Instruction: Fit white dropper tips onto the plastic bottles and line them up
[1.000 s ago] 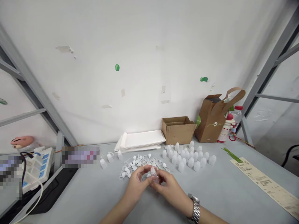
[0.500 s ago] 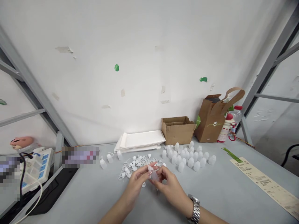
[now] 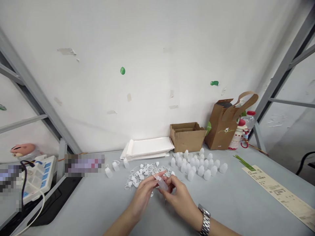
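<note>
The small translucent bottle (image 3: 162, 184) is held in front of the body, just above the table (image 3: 103, 209), in the gap between the 2 hands. Its long axis is tilted: the narrow top points up and to the left, toward the left hand (image 3: 145, 194), and the broad base points down and to the right, toward the right hand (image 3: 178, 198). Neither hand is clearly nearer, as both touch it: the left thumb and fingers pinch around the narrow end, while the right thumb and fingers pinch the side near the base.

A pile of looped white cords with small white ends (image 3: 140, 175) lies just beyond the left hand. A cluster of frosted white bottles (image 3: 207, 175) stands beyond the right hand and farther right. To the far left, 3 small white containers (image 3: 108, 172) stand apart from the pile, at least 2 with a loop at the top.

Of the larger containers, the cardboard box (image 3: 188, 141) stands with its top uncovered behind the cluster; its floor is hidden, so its contents cannot be told. The brown paper bag (image 3: 220, 131) beside it has something dark (image 3: 225, 105) at its mouth. Whether the held bottle has anything in it cannot be told either
</note>
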Available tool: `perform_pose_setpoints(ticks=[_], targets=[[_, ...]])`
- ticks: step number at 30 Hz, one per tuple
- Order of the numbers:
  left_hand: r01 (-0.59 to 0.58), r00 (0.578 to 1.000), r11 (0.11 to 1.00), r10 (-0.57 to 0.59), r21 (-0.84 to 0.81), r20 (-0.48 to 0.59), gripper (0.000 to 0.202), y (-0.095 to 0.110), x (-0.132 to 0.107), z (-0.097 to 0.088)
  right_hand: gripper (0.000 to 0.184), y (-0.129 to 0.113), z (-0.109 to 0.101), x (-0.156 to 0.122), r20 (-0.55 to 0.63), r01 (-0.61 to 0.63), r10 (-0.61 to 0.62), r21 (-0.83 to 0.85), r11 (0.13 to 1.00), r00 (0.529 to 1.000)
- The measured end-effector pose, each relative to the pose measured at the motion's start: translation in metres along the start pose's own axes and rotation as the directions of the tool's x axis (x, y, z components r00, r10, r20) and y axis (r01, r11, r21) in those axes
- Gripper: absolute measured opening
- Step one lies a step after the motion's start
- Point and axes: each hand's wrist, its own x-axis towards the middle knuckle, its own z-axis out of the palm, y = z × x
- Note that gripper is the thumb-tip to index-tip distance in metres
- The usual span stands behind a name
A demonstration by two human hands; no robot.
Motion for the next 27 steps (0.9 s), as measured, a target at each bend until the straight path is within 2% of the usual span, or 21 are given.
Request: perform_pose_setpoints(ticks=[7, 12, 27], targets=[[0.014, 0.998, 0.995, -0.007, 0.095, -0.07, 0.033, 0.0043, -0.002, 0.0052, 0.014, 0.0017, 0.0002, -0.0027, -0.009, 0.038, -0.038, -0.039, 0.999, 0.999], [0.032, 0.995, 0.997, -0.025, 0.07, -0.099, 0.03, 0.0056, -0.0033, 0.0073, 0.013, 0.0033, 0.0006, -0.0045, -0.01, 0.049, -0.049, -0.06, 0.997, 0.999], [0.029, 1.0, 0.999, -0.029, -0.023, 0.001, 0.034, 0.0022, 0.0001, 0.0022, 0.018, 0.0018, 0.0037, -0.0002, 0.042, -0.069, 0.065, 0.103, 0.992, 0.997]])
